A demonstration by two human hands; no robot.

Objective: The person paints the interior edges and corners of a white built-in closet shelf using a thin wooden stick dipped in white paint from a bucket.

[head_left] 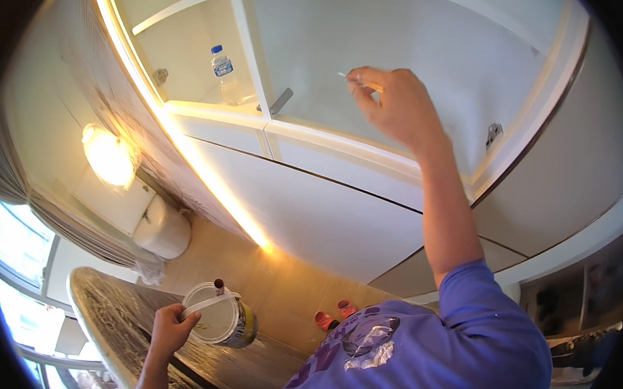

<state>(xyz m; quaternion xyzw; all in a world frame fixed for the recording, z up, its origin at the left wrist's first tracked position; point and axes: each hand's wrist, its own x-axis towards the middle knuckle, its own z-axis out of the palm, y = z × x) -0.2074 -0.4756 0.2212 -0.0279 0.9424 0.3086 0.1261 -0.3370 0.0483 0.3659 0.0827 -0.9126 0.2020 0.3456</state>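
My left hand (169, 330) is closed on the pale strip-like handle of a paint bucket (242, 330). The bucket is white, with a yellow and dark label, and a short brown tube-shaped end (220, 285) stands up at its rim. What is inside shows only as a pale surface. Higher up, my right hand (392, 99) reaches into a white cabinet compartment (318, 46), thumb and fingers pinched on a thin tool with a pale tip. The fingers cover most of that tool, so its kind does not show. Its tip is near the compartment's back panel.
A water bottle (223, 74) with a blue cap stands in the left compartment. A grey metal hinge (280, 101) juts out by the divider. Beside my left arm is a wrapped brown tabletop (113, 310). A glowing lamp (109, 157) hangs at left; red shoes (325, 320) show below.
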